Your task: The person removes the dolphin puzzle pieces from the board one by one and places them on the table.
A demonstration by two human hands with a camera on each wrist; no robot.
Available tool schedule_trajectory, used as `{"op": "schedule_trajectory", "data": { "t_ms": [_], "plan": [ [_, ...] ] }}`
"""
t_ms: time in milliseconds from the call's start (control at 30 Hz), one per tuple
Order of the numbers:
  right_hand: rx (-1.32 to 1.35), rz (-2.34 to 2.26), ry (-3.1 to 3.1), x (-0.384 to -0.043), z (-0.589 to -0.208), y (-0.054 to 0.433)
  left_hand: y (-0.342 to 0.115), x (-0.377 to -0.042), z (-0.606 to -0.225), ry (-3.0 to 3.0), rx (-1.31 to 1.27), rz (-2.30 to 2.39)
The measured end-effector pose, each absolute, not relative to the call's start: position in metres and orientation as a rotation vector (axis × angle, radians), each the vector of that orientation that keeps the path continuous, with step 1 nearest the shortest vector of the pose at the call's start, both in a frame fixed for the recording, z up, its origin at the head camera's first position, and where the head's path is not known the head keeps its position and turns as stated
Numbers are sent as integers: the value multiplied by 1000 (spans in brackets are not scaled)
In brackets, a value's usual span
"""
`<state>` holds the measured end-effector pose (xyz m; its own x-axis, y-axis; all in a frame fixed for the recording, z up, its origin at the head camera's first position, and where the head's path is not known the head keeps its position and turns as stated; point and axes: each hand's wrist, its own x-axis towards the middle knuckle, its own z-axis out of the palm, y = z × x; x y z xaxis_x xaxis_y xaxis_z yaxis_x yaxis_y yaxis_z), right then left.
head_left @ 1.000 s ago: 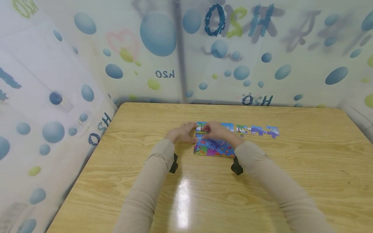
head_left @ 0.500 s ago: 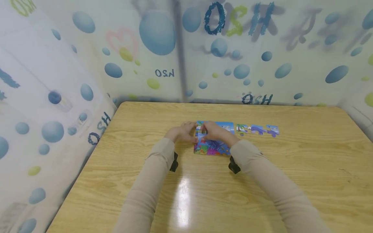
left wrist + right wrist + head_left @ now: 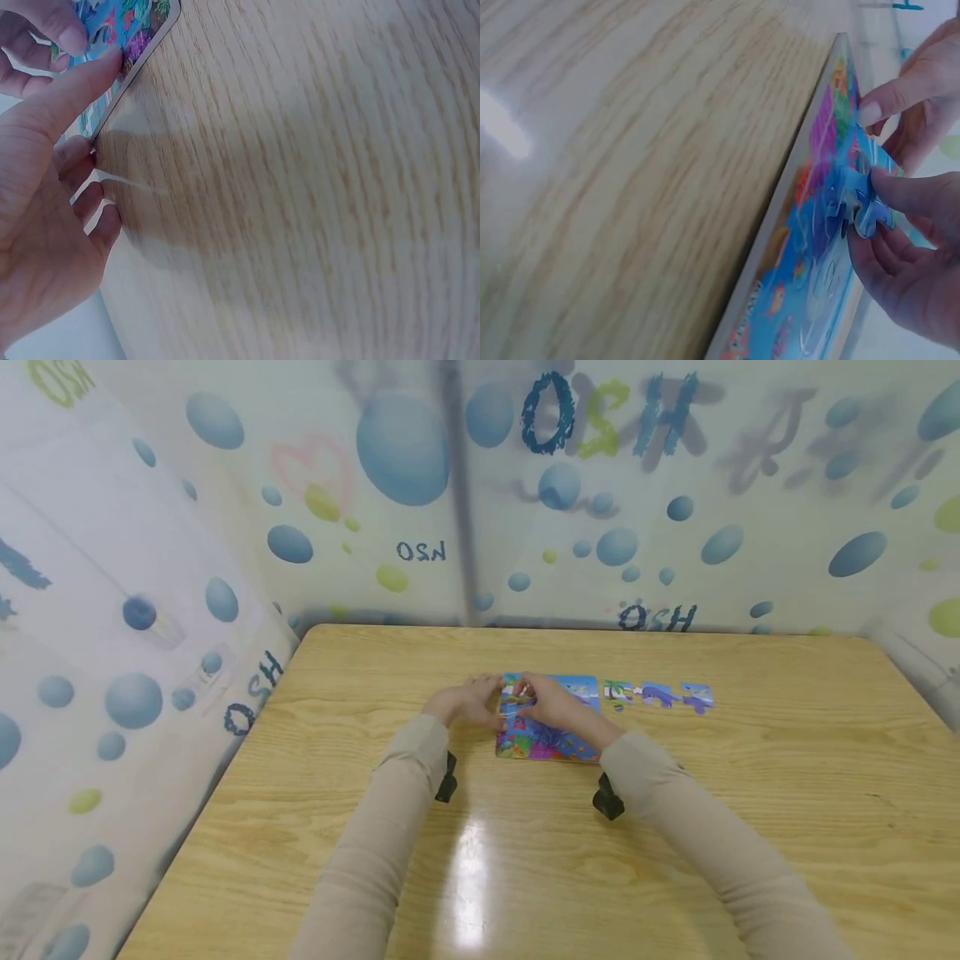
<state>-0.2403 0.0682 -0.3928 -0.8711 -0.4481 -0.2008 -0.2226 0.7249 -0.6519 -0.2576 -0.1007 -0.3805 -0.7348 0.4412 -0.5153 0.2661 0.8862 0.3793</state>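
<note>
A colourful sea-themed jigsaw puzzle board point(image 3: 536, 750) lies flat on the table. My left hand point(image 3: 471, 700) rests at its left edge; in the left wrist view the thumb point(image 3: 105, 71) touches the board and the other fingers lie along the edge. Over the upper left part of the board, my right hand point(image 3: 558, 703) pinches a blue puzzle piece point(image 3: 864, 206) between thumb and fingers. The piece is tilted up from the board in the right wrist view. In the head view the right hand hides much of the board's middle.
Loose puzzle pieces lie in a row right of the board: one with a palm tree point(image 3: 618, 692), one with a purple dolphin point(image 3: 657, 695) and another blue and purple piece point(image 3: 697, 696). The wooden table point(image 3: 787, 760) reaches back to a patterned wall covering point(image 3: 510, 518).
My right hand has shifted slightly left over the board, still pinching the puzzle piece. The left hand stays at the board's left edge. The loose pieces lie as before.
</note>
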Motion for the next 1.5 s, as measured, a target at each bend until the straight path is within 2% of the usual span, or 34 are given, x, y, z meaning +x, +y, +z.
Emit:
{"op": "schedule_trajectory", "data": {
  "t_ms": [433,700,1500],
  "plan": [
    [-585,-1012,2496,-241,-386,85,-100,-258,-381,2433,518,375],
    [-578,-1121,2464,-239,-381,111,-98,-256,-379,2406,485,420],
    [-338,-1145,2502,-231,-377,198,-99,-255,-379,2407,496,426]
  ]
}}
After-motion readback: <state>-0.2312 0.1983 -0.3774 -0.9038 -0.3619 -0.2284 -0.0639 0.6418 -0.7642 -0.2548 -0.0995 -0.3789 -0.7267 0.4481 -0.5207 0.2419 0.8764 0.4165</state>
